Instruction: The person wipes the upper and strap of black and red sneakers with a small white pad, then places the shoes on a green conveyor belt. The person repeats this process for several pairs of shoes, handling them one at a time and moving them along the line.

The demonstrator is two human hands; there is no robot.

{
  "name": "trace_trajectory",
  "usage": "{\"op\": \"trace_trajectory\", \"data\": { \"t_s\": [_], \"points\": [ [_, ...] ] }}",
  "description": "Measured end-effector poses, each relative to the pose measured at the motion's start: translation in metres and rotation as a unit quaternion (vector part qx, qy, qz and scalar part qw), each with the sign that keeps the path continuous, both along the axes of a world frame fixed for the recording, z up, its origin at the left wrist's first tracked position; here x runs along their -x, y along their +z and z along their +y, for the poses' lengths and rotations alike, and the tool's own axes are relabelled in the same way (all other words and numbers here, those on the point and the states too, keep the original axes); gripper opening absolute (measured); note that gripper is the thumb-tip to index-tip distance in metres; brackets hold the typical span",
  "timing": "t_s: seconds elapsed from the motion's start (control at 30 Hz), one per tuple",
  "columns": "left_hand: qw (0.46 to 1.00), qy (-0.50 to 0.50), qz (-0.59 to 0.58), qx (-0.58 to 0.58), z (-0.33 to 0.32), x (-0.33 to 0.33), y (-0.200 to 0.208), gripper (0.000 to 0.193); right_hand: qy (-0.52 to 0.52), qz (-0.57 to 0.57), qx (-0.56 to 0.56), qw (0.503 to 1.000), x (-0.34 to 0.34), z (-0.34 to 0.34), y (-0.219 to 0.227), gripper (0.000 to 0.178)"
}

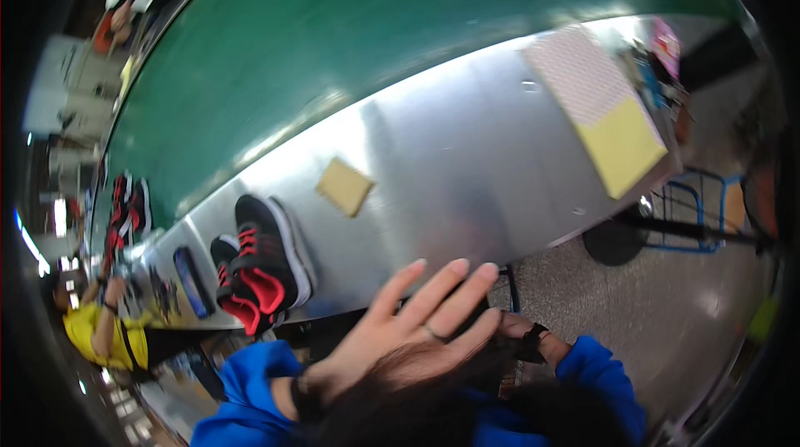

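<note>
My left hand (412, 322) is raised at the near edge of the metal table (450, 164), its fingers stretched out with nothing in them. A ring is on one finger, and dark hair crosses the lower part of the hand. Just right of it, my right hand (515, 326) shows only in part; its fingers are hidden behind the left hand and the hair. To the left of my hands, a pair of black shoes (268, 239) with red linings and laces and pale soles stands on the table. Beyond them lies a small tan block (345, 187), touched by neither hand.
A green belt-like surface (400, 30) runs along the table's far side. Pink patterned and yellow sheets (621, 143) lie at the right end. More black-and-red shoes (129, 212) and a person in yellow (100, 330) are at left. A blue-framed stool (687, 218) stands right.
</note>
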State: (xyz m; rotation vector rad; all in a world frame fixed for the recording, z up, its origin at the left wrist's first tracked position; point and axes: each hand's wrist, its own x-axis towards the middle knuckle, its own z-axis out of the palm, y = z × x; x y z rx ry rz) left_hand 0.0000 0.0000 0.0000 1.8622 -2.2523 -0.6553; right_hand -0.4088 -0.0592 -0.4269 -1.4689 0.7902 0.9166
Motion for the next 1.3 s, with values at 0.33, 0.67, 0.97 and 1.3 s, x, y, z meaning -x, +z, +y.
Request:
{"op": "trace_trajectory", "data": {
  "t_s": [0.33, 0.67, 0.97, 1.3],
  "points": [
    [0.923, 0.340, -0.147, 0.101, 0.101, -0.204, 0.005, 0.029, 0.162, 0.140, -0.121, 0.969, -0.128, -0.034, 0.096, 0.041],
    [0.858, 0.513, 0.000, -0.026, 0.096, -0.248, 0.038, 0.029, 0.259, 0.155, -0.065, 0.951, -0.273, -0.131, 0.126, 0.039],
    [0.858, 0.512, -0.002, 0.043, 0.087, -0.219, 0.048, 0.036, 0.318, 0.073, 0.009, 0.945, -0.336, -0.188, 0.108, 0.038],
    [0.790, 0.561, -0.136, 0.205, 0.127, -0.093, 0.020, 0.031, 0.417, -0.134, 0.176, 0.881, -0.332, -0.205, 0.081, 0.037]
  ]
}}
